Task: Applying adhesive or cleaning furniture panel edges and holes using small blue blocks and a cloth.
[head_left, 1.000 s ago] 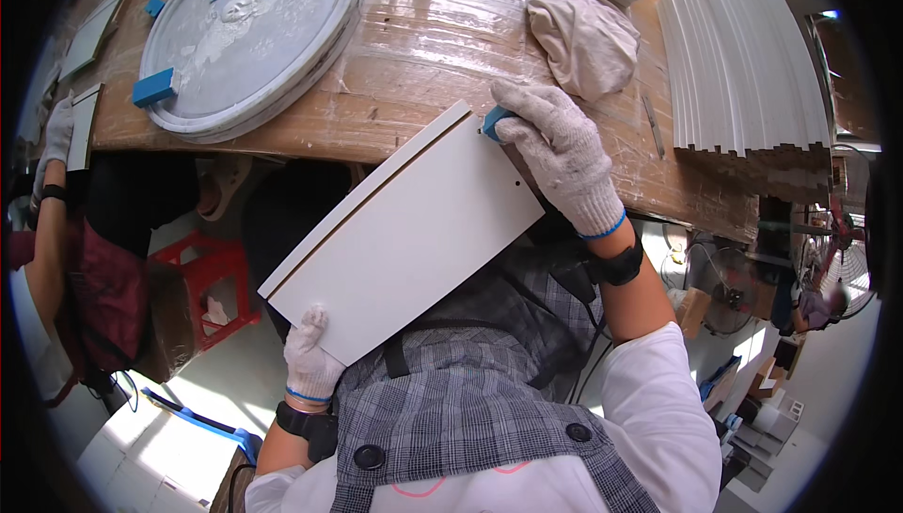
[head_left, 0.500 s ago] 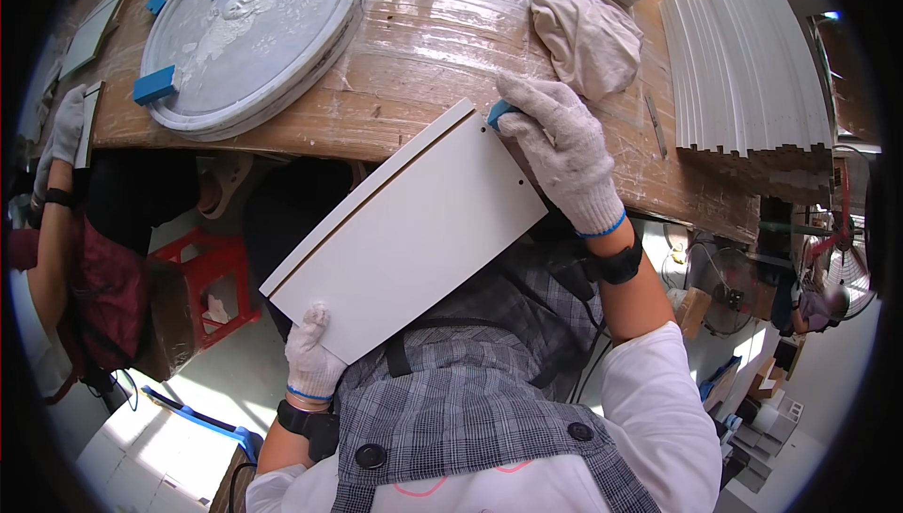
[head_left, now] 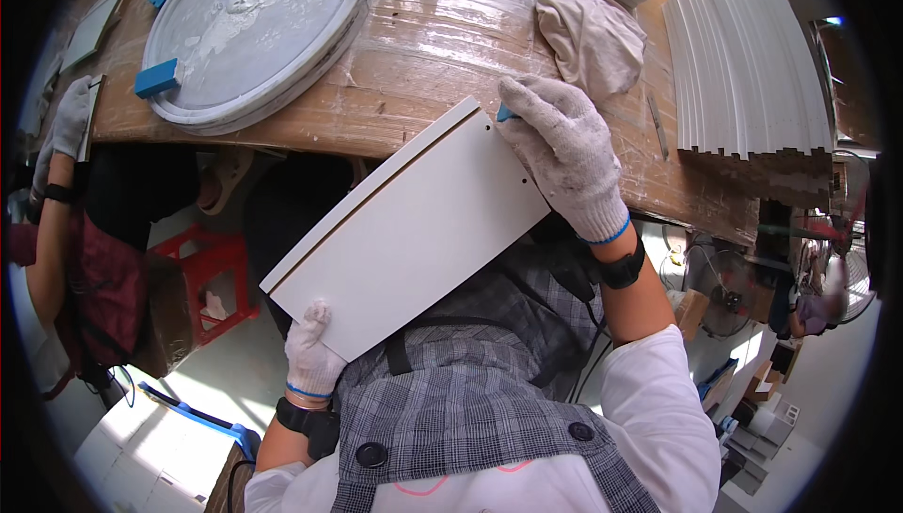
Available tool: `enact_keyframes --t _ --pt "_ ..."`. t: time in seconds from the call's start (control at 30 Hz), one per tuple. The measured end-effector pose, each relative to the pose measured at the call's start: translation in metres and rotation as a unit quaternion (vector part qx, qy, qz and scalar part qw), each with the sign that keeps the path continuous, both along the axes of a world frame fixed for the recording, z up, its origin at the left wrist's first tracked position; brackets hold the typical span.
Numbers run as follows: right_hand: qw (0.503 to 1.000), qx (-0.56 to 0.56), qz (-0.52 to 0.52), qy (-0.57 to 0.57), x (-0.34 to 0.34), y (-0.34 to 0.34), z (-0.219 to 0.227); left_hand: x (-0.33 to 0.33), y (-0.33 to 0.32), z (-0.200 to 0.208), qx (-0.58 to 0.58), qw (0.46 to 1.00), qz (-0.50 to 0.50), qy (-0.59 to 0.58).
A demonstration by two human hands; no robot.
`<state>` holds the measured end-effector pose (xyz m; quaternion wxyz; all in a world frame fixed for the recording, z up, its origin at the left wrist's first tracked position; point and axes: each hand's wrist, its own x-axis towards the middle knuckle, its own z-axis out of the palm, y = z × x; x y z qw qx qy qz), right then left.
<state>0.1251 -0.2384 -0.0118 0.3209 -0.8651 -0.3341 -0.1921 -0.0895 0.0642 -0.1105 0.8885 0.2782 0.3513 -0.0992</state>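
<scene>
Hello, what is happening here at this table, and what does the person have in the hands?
A person in white knit gloves holds a white curved panel tilted against the edge of the wooden table. The left hand grips its lower corner. The right hand presses a small blue block on its upper edge. A round grey plate, a cloth and stacked white panels lie on the table.

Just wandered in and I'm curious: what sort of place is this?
Probably a furniture or woodworking workshop: a film-wrapped workbench, a stack of white slats, and gloved hands sanding a white panel.
</scene>
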Motion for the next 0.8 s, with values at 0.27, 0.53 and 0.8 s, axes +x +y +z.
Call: enact_keyframes --t 0.27,0.53,0.8 --pt "0.999 -0.021 -0.016 0.030 -0.005 -0.001 -0.001 0.003 -0.002 0.003 0.000 1.000 -0.003 -0.010" --pt "0.999 0.022 -0.007 0.022 -0.007 0.002 -0.007 0.002 -0.002 0.003 0.000 1.000 -0.008 -0.006" --pt "0.988 0.080 -0.104 0.083 -0.028 -0.022 0.000 0.004 -0.004 0.007 -0.022 0.999 -0.028 -0.031"
